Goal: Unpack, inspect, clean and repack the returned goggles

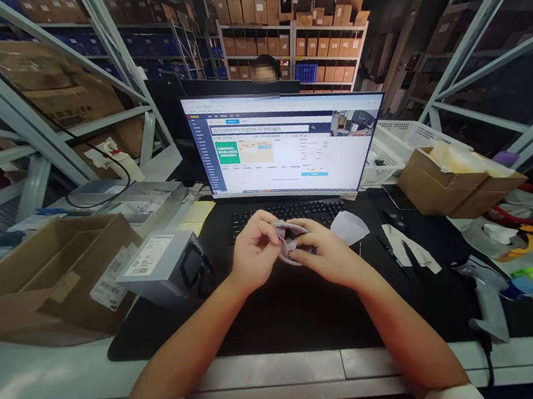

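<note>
My left hand [252, 248] and my right hand [322, 251] meet over a black desk mat [280, 325], just in front of a black keyboard [291, 213]. Both pinch a small crumpled grey-silver bag [289, 238] between their fingertips. What is inside the bag is hidden. A white piece of paper [350, 225] lies just right of my right hand. A lit monitor [284, 143] stands behind the keyboard.
A grey box with a label [159, 265] and an open cardboard box [50, 273] sit at the left. At the right lie a barcode scanner [489, 297], paper strips [409, 245], an open carton [455, 183] and a white basket [398, 141]. A person sits behind the monitor, among box-laden shelves.
</note>
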A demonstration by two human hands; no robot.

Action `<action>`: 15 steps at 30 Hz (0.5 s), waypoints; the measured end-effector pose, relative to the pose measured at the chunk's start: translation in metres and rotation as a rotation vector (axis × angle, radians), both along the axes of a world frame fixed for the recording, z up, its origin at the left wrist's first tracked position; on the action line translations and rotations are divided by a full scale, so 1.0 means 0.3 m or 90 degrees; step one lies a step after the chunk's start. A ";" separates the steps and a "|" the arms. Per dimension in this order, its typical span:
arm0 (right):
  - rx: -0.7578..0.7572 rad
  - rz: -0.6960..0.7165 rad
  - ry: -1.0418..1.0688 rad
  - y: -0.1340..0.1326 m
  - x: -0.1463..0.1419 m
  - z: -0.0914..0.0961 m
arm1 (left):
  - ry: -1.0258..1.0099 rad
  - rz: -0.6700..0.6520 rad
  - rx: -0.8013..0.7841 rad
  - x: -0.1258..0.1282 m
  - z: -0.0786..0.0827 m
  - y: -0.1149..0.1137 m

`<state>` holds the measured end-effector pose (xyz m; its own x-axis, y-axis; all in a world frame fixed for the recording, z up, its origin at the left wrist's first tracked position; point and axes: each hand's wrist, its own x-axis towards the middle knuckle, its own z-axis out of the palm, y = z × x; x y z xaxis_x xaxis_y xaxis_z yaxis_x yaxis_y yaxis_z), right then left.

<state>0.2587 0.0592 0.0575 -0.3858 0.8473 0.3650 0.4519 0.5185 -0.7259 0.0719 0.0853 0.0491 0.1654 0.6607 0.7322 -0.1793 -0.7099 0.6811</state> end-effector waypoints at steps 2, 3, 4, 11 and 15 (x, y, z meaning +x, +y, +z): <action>-0.025 0.006 0.047 0.009 0.006 -0.005 | 0.004 0.012 -0.011 0.003 0.001 -0.002; -0.039 0.005 0.081 0.013 0.009 -0.004 | -0.001 0.018 -0.022 0.005 0.001 0.000; -0.053 0.004 0.119 0.016 0.012 -0.003 | -0.012 0.021 -0.040 0.006 -0.001 0.004; -0.097 -0.099 0.444 0.043 0.036 0.000 | -0.008 -0.039 -0.210 0.015 -0.048 0.086; -0.129 -0.130 0.640 0.054 0.041 0.009 | 0.104 -0.141 -0.300 0.030 -0.068 0.108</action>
<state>0.2709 0.0755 0.0603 0.1740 0.9435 0.2821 -0.3430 0.3266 -0.8807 0.0809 0.1178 0.0285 0.4250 0.8473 0.3187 -0.1555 -0.2784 0.9478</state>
